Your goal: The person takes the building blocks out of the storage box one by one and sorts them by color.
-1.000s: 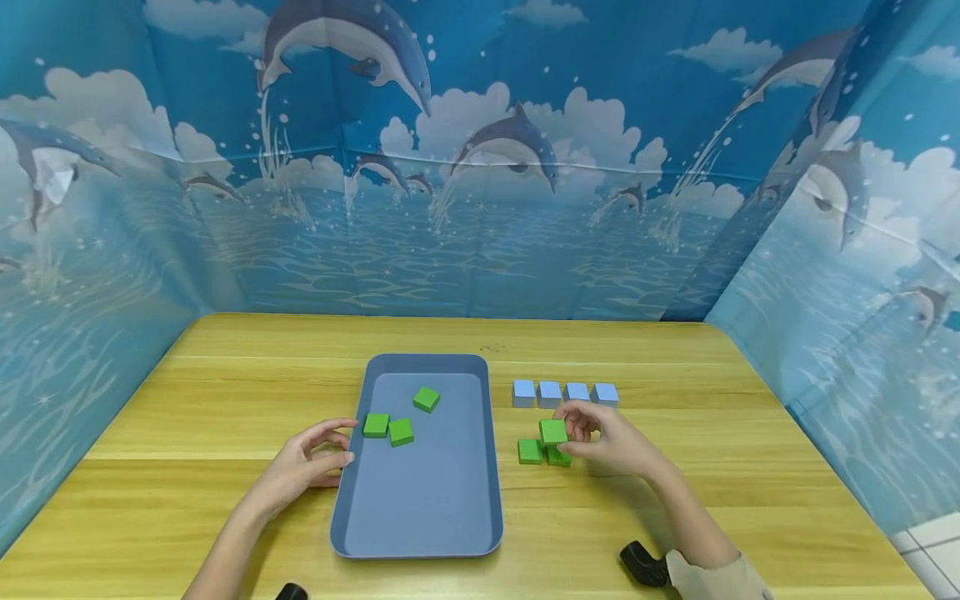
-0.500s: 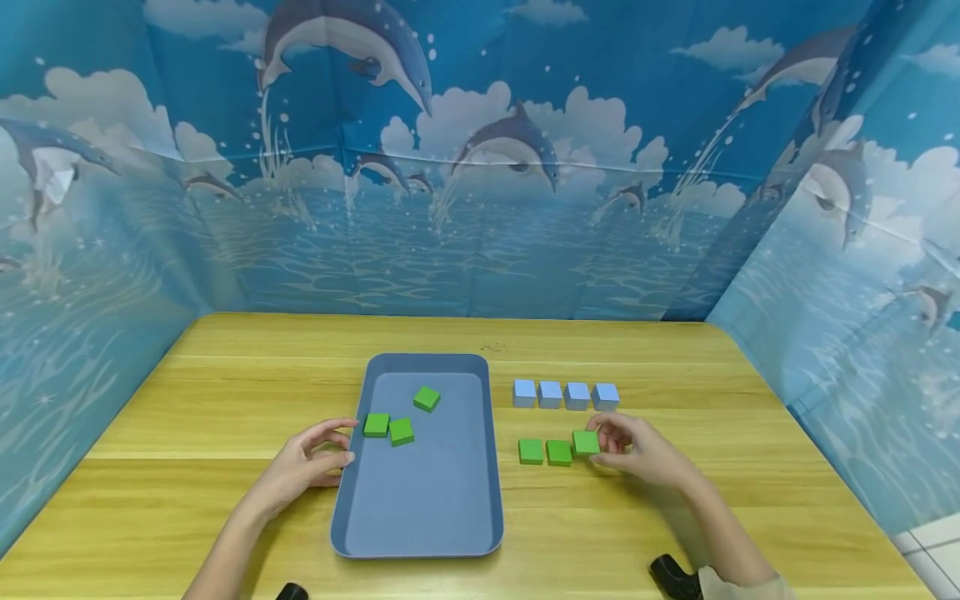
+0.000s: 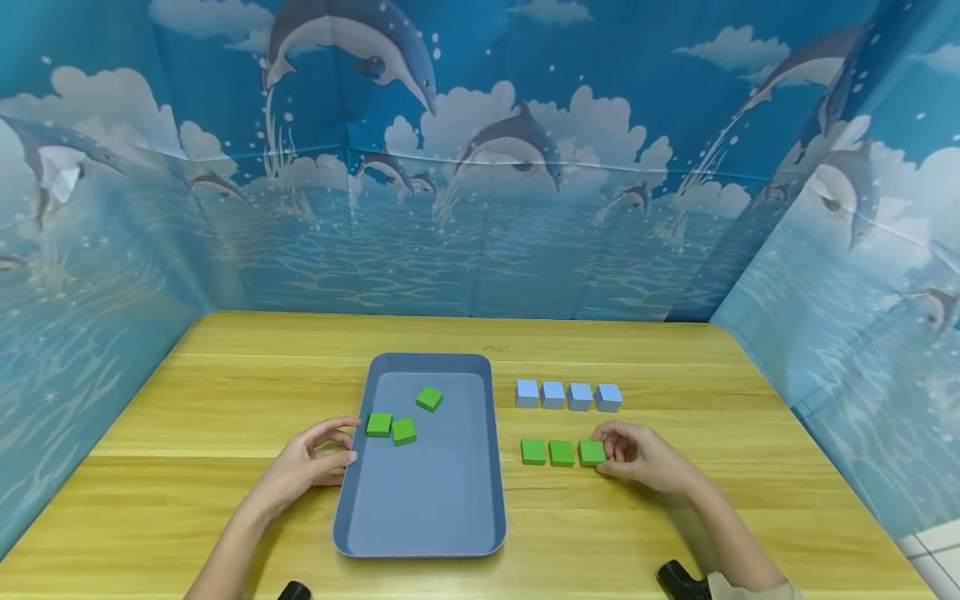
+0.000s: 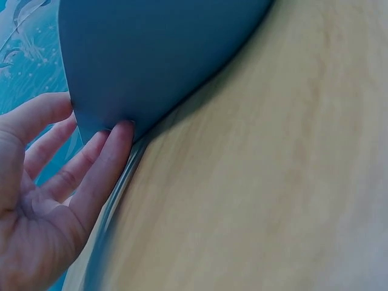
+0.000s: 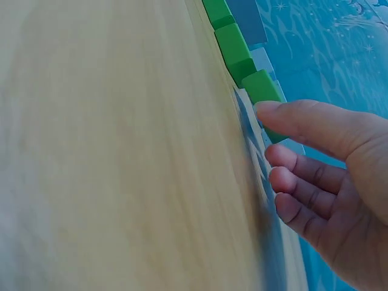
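Three green blocks stand in a row on the table; my right hand (image 3: 647, 458) is at the rightmost green block (image 3: 591, 453), thumb at its near side and index finger at its far side. In the right wrist view the thumb (image 5: 303, 118) lies against that block's side, with the other fingers loosely bent below. My left hand (image 3: 306, 463) rests at the left rim of the blue-grey tray (image 3: 420, 500), fingertips spread along its edge. Inside the tray lie three more green blocks (image 3: 403, 432), two close together and one farther back.
Several light blue cubes (image 3: 552, 395) form a row behind the green one, right of the tray. The wooden table (image 3: 262, 383) is backed by a dolphin-print curtain (image 3: 480, 250). Black straps (image 3: 682, 580) show at the wrists.
My right hand has carried the green block rightward over the other two and lowered it to the row's right end. The left hand and the tray stay put.
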Available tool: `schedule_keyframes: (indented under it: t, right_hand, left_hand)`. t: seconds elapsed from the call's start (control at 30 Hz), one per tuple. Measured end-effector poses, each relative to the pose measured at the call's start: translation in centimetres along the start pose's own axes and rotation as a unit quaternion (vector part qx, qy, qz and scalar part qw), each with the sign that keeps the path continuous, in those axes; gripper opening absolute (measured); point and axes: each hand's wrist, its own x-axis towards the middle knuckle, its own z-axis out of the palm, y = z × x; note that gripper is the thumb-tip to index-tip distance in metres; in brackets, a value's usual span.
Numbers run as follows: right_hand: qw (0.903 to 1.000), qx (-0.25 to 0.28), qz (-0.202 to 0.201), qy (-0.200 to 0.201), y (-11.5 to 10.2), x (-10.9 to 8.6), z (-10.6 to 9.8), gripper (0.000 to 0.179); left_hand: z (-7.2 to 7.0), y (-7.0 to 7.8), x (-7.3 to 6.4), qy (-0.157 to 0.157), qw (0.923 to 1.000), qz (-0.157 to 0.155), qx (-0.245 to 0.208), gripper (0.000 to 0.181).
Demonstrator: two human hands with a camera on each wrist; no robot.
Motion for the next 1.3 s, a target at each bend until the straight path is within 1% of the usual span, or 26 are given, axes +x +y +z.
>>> schedule_keyframes:
  t: [0.5, 0.7, 0.77, 1.1, 1.2, 1.3]
  right_hand:
    - [0.9994, 0.001, 0.033, -0.008, -0.04, 0.05, 0.25, 0.034]
    - [0.9989, -0.004, 0.046, -0.008, -0.13, 0.12, 0.3, 0.034]
    - [0.9989, -0.003, 0.047, -0.007, -0.14, 0.11, 0.31, 0.034]
    - [0.9995, -0.011, 0.029, -0.006, 0.16, 0.12, 0.25, 0.035]
    - [0.9997, -0.011, 0.021, 0.004, -0.03, 0.26, -0.03, 0.036]
    - [0.9995, -0.02, 0.013, 0.023, -0.75, 0.72, -0.32, 0.036]
  left_hand:
    - [0.01, -0.11, 0.16, 0.0, 1.0, -0.005, 0.004, 0.056]
    - [-0.09, -0.23, 0.17, 0.009, 0.9998, -0.016, 0.001, 0.056]
    - [-0.14, -0.27, 0.17, 0.007, 0.9999, -0.014, 0.002, 0.056]
    - [-0.06, -0.22, 0.15, 0.01, 0.9998, -0.016, 0.003, 0.056]
    - [0.01, -0.17, 0.18, 0.01, 0.9998, -0.016, 0.006, 0.055]
    - [0.04, -0.12, 0.18, 0.011, 0.9998, -0.017, 0.005, 0.055]
